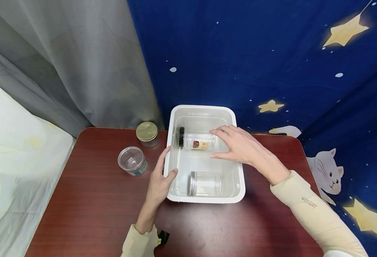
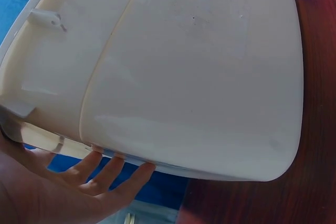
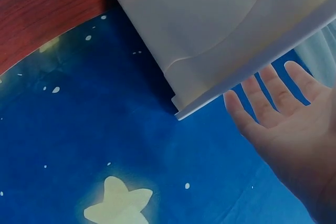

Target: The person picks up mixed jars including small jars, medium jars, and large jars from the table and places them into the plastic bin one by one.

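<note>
A white plastic basin stands on the table with two clear jars lying on their sides in it. The upper jar has a black lid and a yellow-brown label; the lower jar has a silvery lid. My left hand is at the basin's left rim, its thumb over the edge. In the left wrist view, fingertips touch the outer wall. My right hand reaches over the right rim, thumb and fingers spread around the base end of the upper jar. Contact with that jar cannot be told.
Left of the basin, a clear open-topped jar and a jar with a gold lid stand on the dark red table. A small black object lies beside the left sleeve. Grey and blue curtains hang behind the table.
</note>
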Available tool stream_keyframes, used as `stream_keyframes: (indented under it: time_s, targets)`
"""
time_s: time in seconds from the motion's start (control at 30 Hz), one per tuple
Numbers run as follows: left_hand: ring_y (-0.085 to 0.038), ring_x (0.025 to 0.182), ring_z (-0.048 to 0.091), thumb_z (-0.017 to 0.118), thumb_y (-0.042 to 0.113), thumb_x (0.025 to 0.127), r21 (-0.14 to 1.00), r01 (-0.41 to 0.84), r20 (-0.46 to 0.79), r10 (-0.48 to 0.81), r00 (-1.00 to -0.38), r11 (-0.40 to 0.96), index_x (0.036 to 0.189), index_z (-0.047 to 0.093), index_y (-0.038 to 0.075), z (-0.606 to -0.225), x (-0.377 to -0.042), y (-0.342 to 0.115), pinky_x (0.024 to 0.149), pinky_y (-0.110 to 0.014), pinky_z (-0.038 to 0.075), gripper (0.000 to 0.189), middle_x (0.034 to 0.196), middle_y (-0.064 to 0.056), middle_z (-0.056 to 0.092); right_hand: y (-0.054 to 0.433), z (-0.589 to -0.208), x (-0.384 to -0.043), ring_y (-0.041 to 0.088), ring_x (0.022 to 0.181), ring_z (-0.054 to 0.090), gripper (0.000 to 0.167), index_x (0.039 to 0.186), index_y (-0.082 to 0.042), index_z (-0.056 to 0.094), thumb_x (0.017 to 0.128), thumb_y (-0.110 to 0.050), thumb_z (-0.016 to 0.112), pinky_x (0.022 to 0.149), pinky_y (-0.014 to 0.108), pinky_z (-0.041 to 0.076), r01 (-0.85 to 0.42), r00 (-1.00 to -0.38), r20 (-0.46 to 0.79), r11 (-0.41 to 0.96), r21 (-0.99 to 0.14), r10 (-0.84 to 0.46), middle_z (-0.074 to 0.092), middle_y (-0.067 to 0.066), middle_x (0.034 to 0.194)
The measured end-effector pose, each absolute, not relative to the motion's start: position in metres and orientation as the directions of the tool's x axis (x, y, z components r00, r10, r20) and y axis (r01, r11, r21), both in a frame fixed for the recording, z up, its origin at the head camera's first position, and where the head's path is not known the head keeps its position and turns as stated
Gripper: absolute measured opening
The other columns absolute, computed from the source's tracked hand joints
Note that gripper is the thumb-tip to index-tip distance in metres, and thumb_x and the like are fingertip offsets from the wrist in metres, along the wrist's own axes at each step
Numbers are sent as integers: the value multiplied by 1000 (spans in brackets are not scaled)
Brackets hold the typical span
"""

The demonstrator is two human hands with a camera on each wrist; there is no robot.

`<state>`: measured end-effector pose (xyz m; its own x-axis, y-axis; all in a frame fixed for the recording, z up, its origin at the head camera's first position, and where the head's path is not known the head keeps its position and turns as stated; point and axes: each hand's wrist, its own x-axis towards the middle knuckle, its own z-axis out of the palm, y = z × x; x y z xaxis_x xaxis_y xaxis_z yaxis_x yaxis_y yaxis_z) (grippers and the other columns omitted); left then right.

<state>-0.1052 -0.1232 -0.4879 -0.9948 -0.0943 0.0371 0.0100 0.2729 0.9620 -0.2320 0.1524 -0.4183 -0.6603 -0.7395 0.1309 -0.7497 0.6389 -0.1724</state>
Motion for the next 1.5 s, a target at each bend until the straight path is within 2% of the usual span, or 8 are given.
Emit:
stream_keyframes:
  time_s: [0.1,0.47,0.67,0.83,0.9,1.03,1.3,1.5]
  targets:
    - [-14,136,40,65,5,90,959,31,60,-94,-994,283,152,38,37,-496,-106,-124,108,-47,31,75,152,8,42,155,-418,-232,27,122,54,82,142,-13,53,83,-69,63,101,48,41,-746,-666,137,645,-169,-734,58,8,132]
    - [-11,141,34,63,5,92,959,53,78,-79,-994,277,154,34,36,-497,-106,-125,113,-45,27,75,155,14,38,165,-420,-228,30,118,55,81,141,-11,54,83,-67,65,96,49,43,-730,-683,154,663,-165,-714,59,9,130]
    - [-19,142,34,63,2,92,955,117,141,-70,-988,273,156,34,25,-499,-108,-125,111,-47,28,73,157,0,35,169,-419,-226,30,117,55,80,141,-11,54,83,-65,67,96,50,43,-735,-679,179,658,-167,-712,59,8,130]
    - [-25,138,40,63,-2,93,959,149,174,-84,-981,242,154,38,12,-489,-107,-124,99,-32,44,67,158,-11,33,175,-416,-226,31,116,55,81,140,-9,54,83,-64,67,95,49,43,-733,-680,198,660,-165,-706,59,9,129]
    - [-30,136,42,64,-5,92,960,172,197,-94,-976,221,151,41,4,-478,-105,-123,96,-28,46,63,156,-16,35,178,-414,-226,31,115,55,81,141,-9,53,83,-64,68,96,49,43,-726,-688,203,667,-167,-697,59,9,130]
    - [-37,134,45,63,-8,91,962,217,238,-118,-964,168,144,45,-6,-462,-102,-123,101,-29,44,57,151,-21,40,184,-412,-225,30,115,55,80,141,-10,53,83,-63,68,96,48,42,-701,-712,203,692,-169,-672,59,8,129]
    - [-35,133,46,61,-13,90,940,335,342,-167,-925,71,140,50,-6,-488,-108,-134,101,-32,45,52,148,-14,46,194,-414,-222,30,118,54,78,142,-10,52,83,-60,70,100,49,40,-677,-736,195,711,-190,-648,59,9,130]
    - [-36,129,49,59,-21,85,880,466,475,-191,-859,93,130,55,-13,-492,-112,-146,100,-39,47,46,140,-24,53,198,-417,-220,29,119,54,78,142,-10,52,83,-58,71,101,48,39,-669,-743,206,716,-200,-636,59,9,131]
